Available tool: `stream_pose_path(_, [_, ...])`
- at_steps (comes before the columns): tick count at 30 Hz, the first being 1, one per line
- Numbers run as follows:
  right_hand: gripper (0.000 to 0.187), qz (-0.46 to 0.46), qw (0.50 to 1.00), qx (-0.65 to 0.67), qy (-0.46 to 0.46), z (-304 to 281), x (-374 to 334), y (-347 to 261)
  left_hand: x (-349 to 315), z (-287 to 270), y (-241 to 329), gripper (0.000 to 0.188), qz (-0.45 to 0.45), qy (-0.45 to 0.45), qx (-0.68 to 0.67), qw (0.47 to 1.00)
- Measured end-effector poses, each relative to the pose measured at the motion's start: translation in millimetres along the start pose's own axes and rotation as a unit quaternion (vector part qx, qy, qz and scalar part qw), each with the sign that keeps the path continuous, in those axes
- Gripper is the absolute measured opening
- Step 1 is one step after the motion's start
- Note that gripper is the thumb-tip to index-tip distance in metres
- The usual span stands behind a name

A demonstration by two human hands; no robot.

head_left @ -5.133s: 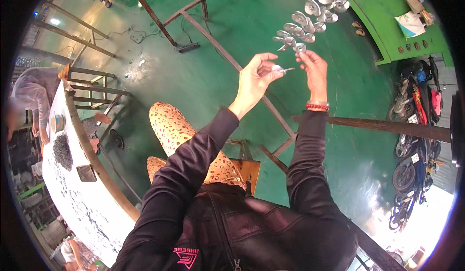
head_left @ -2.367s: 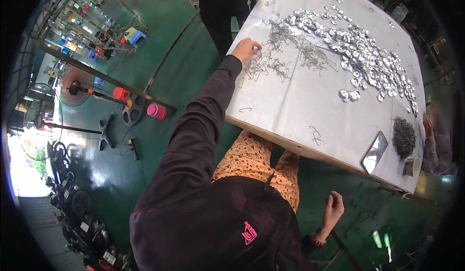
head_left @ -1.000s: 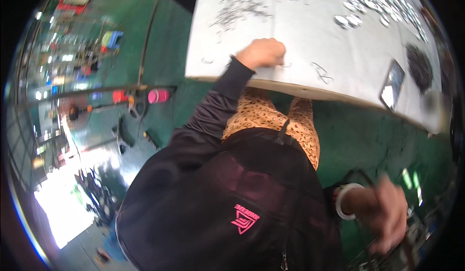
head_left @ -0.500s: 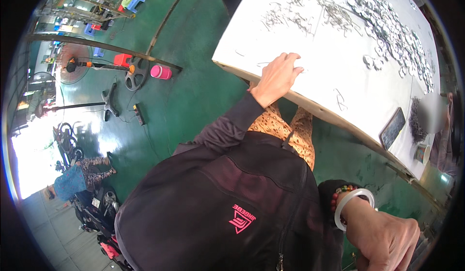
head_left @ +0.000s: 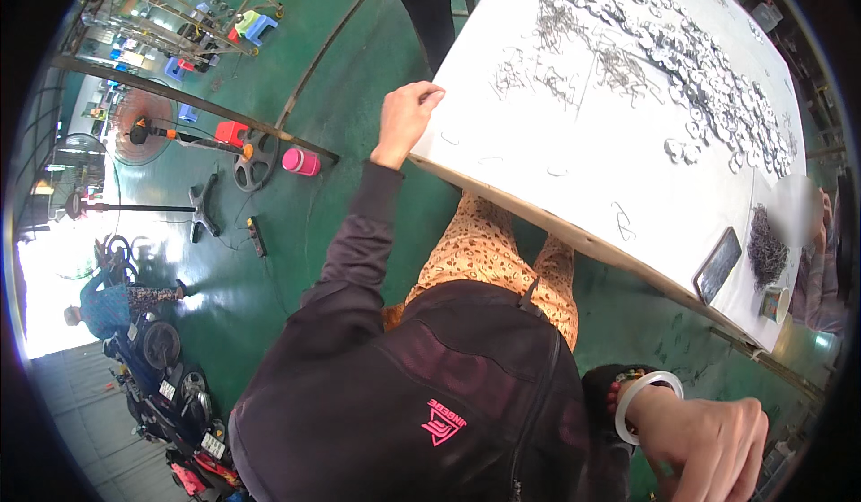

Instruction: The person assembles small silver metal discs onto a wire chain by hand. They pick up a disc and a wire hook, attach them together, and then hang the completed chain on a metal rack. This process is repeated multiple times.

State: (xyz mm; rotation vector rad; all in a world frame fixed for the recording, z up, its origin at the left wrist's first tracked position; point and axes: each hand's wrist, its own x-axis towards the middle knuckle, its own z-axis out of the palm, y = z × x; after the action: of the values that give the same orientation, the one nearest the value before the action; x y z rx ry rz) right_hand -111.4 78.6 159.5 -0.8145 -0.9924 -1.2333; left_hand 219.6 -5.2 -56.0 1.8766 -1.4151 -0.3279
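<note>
My left hand [head_left: 408, 121] is at the left corner of the white-topped table [head_left: 511, 161]. Its fingers are curled in, and I cannot make out whether anything is in them. Close by on the tabletop lie a few bent wire pieces [head_left: 451, 139]. My right hand [head_left: 704, 439] is held low at the right, off the table, wearing a white bangle [head_left: 635, 410] and a beaded bracelet. Its fingers are folded down, hiding whatever they may hold. Farther in, a heap of thin bent wires [head_left: 623, 76] lies beside many small round black-and-white parts [head_left: 717, 98].
A phone [head_left: 717, 266], a dark pile of small pieces [head_left: 767, 246] and a cup [head_left: 775, 304] are at the table's right end. Someone in black [head_left: 430, 4] stands at the far left side; another person [head_left: 818, 273] is at the right. A fan [head_left: 142, 130] stands left.
My left hand has moved left from the table's near edge to its left corner. My right hand stays low at the right. More of the person in black shows, with a hand on the table.
</note>
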Motion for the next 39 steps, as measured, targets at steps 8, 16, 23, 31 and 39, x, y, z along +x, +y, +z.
stream_pose_path(8, [0.025,-0.052,0.783,-0.474,0.400,60.9,-105.6,-130.5,106.0,74.2,-12.6,0.017,0.123,-0.048,0.005,0.991])
stream_pose_path(16, [0.024,-0.154,0.618,-0.582,0.506,117.5,-152.9,-159.0,141.8,148.6,-29.9,0.017,0.195,-0.036,0.148,0.969])
stream_pose_path(23, [0.020,-0.124,0.638,-0.585,0.485,51.1,-142.6,-152.5,89.8,103.3,37.6,0.016,0.103,0.076,-0.017,0.992])
stream_pose_path(31, [0.020,-0.036,0.620,-0.674,0.401,38.6,-140.7,-130.9,-48.1,106.1,102.1,0.017,0.310,-0.248,0.092,0.913])
stream_pose_path(39, [0.023,0.005,0.641,-0.656,0.399,69.0,-157.2,-134.8,4.2,-66.2,260.8,0.041,0.395,-0.646,-0.433,0.490])
